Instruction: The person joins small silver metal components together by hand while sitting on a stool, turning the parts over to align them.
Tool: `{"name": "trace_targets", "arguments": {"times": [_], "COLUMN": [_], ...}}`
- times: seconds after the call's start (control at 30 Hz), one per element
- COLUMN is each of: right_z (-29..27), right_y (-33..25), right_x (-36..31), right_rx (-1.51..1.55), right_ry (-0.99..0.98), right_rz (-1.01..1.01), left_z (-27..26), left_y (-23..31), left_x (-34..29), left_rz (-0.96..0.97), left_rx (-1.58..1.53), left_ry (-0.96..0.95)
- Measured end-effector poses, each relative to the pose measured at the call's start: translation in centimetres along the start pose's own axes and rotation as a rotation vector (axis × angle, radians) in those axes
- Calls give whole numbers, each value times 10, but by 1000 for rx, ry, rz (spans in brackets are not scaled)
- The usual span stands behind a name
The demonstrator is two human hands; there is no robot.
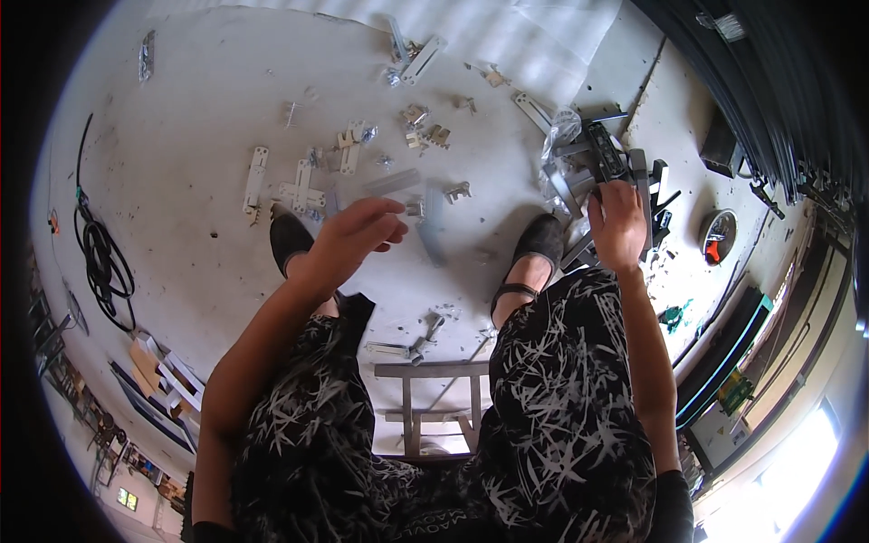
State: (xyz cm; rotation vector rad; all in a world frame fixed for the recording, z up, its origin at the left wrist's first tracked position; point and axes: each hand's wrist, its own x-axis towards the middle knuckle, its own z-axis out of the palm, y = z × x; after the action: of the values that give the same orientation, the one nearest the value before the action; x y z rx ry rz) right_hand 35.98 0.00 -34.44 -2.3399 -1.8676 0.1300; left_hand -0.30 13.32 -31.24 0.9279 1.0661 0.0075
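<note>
By the right hand (620, 224), grip unclear, a black bar (605, 149) points lengthwise forward-left; left fingers (384, 206) apart.

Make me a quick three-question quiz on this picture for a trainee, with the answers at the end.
1. Multiple choice: which hand is at the pile of parts?
A: left
B: right
2. True or false: the coiled cable lies toward the left edge of the picture.
3. Short answer: what bright colour shows inside the round bowl?

Key: 1. B, the right hand; 2. True; 3. Orange.
</note>
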Motion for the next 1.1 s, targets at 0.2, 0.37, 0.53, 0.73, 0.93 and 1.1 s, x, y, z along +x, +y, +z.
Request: {"name": "trace_targets", "arguments": {"times": [0.2, 0.37, 0.53, 0.73, 0.93, 1.1], "right_z": [-16, -5, -19, -21, -27, -26], "right_y": [-128, -174, -187, -159, -154, -150], "right_x": [8, 13, 8, 26, 58, 75], "right_rx": [939, 1012, 1301, 1157, 1093, 919], "right_ry": [-350, -362, -589, -910, -1109, -1060], "right_rz": [537, 196, 434, 308, 184, -36], "left_z": [43, 48, 42, 37, 33, 23], "left_y": [34, 32, 31, 29, 39, 52], "left_x": [7, 9, -1, -12, -13, -19], "left_rz": [86, 132, 218, 277, 199, 0], "left_rx": [-174, -524, -125, 531, 509, -335], "left_ry": [-140, 66, 173, 239, 236, -71]}}
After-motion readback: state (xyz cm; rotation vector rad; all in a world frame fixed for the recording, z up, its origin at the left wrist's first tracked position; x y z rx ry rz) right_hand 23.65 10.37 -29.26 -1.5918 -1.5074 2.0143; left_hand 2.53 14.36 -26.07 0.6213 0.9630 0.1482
